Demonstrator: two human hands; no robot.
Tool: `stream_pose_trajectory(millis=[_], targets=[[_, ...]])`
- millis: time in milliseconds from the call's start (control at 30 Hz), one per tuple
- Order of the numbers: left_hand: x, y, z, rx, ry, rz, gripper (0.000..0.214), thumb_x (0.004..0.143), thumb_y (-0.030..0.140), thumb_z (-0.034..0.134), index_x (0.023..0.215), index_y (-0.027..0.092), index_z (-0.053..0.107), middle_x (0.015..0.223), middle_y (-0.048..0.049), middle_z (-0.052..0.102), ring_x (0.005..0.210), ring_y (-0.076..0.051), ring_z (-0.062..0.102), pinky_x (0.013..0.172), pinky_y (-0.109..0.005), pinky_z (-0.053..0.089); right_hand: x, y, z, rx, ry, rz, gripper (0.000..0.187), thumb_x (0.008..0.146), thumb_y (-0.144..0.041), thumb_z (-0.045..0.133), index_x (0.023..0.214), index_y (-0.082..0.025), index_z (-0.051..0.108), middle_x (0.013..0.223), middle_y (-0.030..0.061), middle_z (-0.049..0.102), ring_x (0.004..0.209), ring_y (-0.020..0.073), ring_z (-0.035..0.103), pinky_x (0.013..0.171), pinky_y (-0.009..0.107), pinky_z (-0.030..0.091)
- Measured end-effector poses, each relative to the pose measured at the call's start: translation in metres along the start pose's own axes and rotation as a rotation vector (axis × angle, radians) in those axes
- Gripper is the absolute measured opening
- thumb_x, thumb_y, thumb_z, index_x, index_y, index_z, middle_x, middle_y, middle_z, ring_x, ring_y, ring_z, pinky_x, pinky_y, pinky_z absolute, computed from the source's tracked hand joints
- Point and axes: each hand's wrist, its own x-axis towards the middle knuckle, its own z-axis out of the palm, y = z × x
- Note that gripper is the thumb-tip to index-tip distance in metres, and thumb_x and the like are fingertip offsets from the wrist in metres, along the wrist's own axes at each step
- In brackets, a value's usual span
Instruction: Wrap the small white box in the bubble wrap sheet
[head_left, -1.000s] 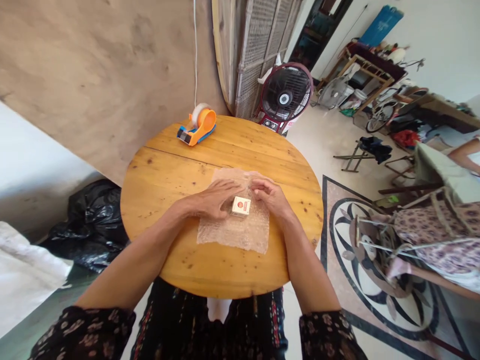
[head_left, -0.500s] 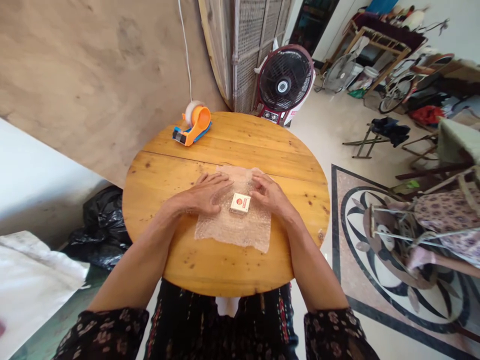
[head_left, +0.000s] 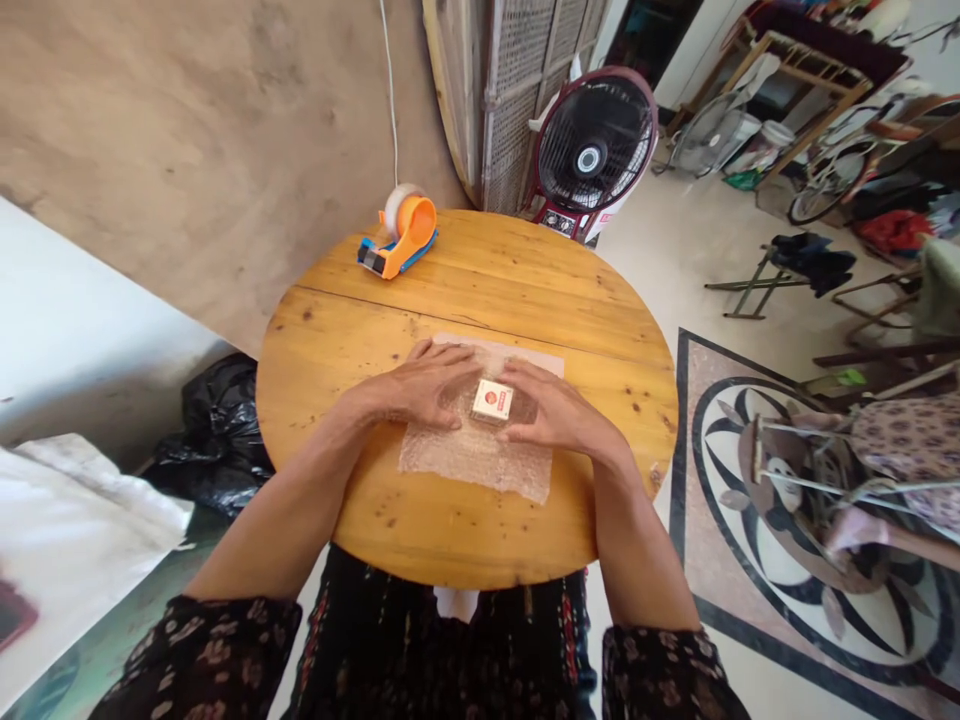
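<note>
A small cream box with red print [head_left: 493, 400] lies on a sheet of clear bubble wrap [head_left: 472, 462] on the round wooden table. To the box's left, my left hand [head_left: 431, 385] rests on the wrap, thumb spread from the fingers. My right hand [head_left: 551, 408] curves around the right side, its fingers beyond the box and its thumb on the near side. Neither hand is closed on the box; whether the right thumb touches its corner I cannot tell. Both hands are open.
An orange and blue tape dispenser [head_left: 401, 238] with a roll of clear tape stands at the table's far left. Behind the wooden table [head_left: 465, 545] is a dark red fan [head_left: 592, 150]. A black plastic bag [head_left: 217, 430] sits on the floor to the left.
My right hand has come down around the box and its thumb has opened outward. My left hand has shifted slightly toward the box. The camera view has moved a little.
</note>
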Motion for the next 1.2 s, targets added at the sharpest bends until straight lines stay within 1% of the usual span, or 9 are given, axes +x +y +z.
stream_pose_trajectory(millis=[67, 133, 233, 400, 567, 700, 900, 1100, 1200], targets=[[0.0008, -0.0007, 0.0003, 0.008, 0.008, 0.007, 0.080, 0.073, 0.048, 0.062, 0.144, 0.023, 0.033, 0.155, -0.0106, 0.026, 0.140, -0.034, 0.021, 0.112, -0.049, 0.014, 0.0021, -0.0042, 0.0039, -0.054, 0.005, 0.017, 0.069, 0.070, -0.050, 0.074, 0.131, -0.025, 0.054, 0.144, 0.0107, 0.046, 0.136, 0.0322, 0.039, 0.109, 0.051, 0.033], [0.0013, -0.0005, -0.0006, 0.002, 0.014, 0.019, 0.076, 0.072, 0.049, 0.063, 0.139, 0.023, 0.037, 0.148, -0.0107, 0.035, 0.133, -0.033, 0.031, 0.109, -0.048, 0.020, 0.0038, -0.0077, 0.0050, -0.061, -0.010, 0.033, 0.060, 0.074, -0.044, 0.072, 0.129, -0.025, 0.056, 0.140, 0.0104, 0.051, 0.132, 0.0306, 0.045, 0.106, 0.048, 0.038], [0.0013, -0.0001, -0.0021, -0.019, 0.025, 0.031, 0.074, 0.070, 0.051, 0.065, 0.134, 0.023, 0.041, 0.139, -0.0103, 0.045, 0.123, -0.032, 0.040, 0.105, -0.046, 0.026, 0.0049, -0.0105, 0.0034, -0.046, -0.021, 0.050, 0.056, 0.074, -0.041, 0.071, 0.126, -0.025, 0.058, 0.136, 0.0100, 0.055, 0.128, 0.0296, 0.049, 0.103, 0.045, 0.041], [0.0012, -0.0015, -0.0007, -0.034, 0.039, 0.044, 0.081, 0.070, 0.051, 0.064, 0.140, 0.022, 0.034, 0.144, -0.0111, 0.039, 0.128, -0.033, 0.035, 0.107, -0.047, 0.022, 0.0063, -0.0081, 0.0032, -0.031, -0.016, 0.079, 0.057, 0.071, -0.042, 0.073, 0.125, -0.027, 0.060, 0.143, 0.0090, 0.049, 0.130, 0.0313, 0.047, 0.104, 0.046, 0.039], [0.0016, -0.0014, -0.0003, -0.031, 0.024, 0.028, 0.084, 0.069, 0.050, 0.064, 0.141, 0.021, 0.033, 0.143, -0.0113, 0.040, 0.127, -0.033, 0.035, 0.107, -0.047, 0.022, 0.0075, -0.0032, 0.0043, -0.027, -0.059, 0.097, 0.063, 0.070, -0.048, 0.073, 0.129, -0.031, 0.056, 0.146, 0.0072, 0.045, 0.132, 0.0313, 0.045, 0.104, 0.048, 0.038], [0.0011, 0.0008, -0.0028, -0.032, 0.017, 0.019, 0.083, 0.070, 0.051, 0.061, 0.142, 0.021, 0.031, 0.148, -0.0117, 0.034, 0.132, -0.034, 0.030, 0.108, -0.048, 0.020, 0.0075, -0.0023, 0.0045, -0.025, -0.055, 0.095, 0.063, 0.071, -0.052, 0.071, 0.129, -0.031, 0.056, 0.149, 0.0067, 0.040, 0.132, 0.0308, 0.045, 0.105, 0.047, 0.039], [0.0011, 0.0011, -0.0046, -0.037, 0.010, 0.032, 0.080, 0.069, 0.052, 0.062, 0.139, 0.022, 0.036, 0.143, -0.0113, 0.041, 0.126, -0.034, 0.037, 0.105, -0.048, 0.024, 0.0077, -0.0061, 0.0039, -0.033, -0.074, 0.107, 0.063, 0.072, -0.051, 0.071, 0.130, -0.031, 0.056, 0.149, 0.0067, 0.040, 0.132, 0.0300, 0.045, 0.105, 0.046, 0.038], [0.0015, -0.0015, -0.0015, -0.038, 0.029, 0.046, 0.081, 0.070, 0.053, 0.062, 0.140, 0.021, 0.034, 0.146, -0.0117, 0.037, 0.130, -0.033, 0.032, 0.108, -0.047, 0.021, 0.0065, -0.0105, 0.0019, -0.056, -0.088, 0.086, 0.062, 0.074, -0.049, 0.069, 0.131, -0.030, 0.054, 0.149, 0.0077, 0.041, 0.135, 0.0285, 0.041, 0.106, 0.045, 0.037], [0.0016, -0.0018, -0.0004, -0.039, 0.030, 0.041, 0.081, 0.070, 0.052, 0.062, 0.139, 0.021, 0.035, 0.144, -0.0119, 0.039, 0.130, -0.033, 0.033, 0.107, -0.047, 0.021, 0.0055, -0.0119, 0.0012, -0.051, -0.082, 0.091, 0.064, 0.074, -0.048, 0.069, 0.133, -0.030, 0.052, 0.148, 0.0078, 0.042, 0.136, 0.0288, 0.040, 0.107, 0.047, 0.036]])
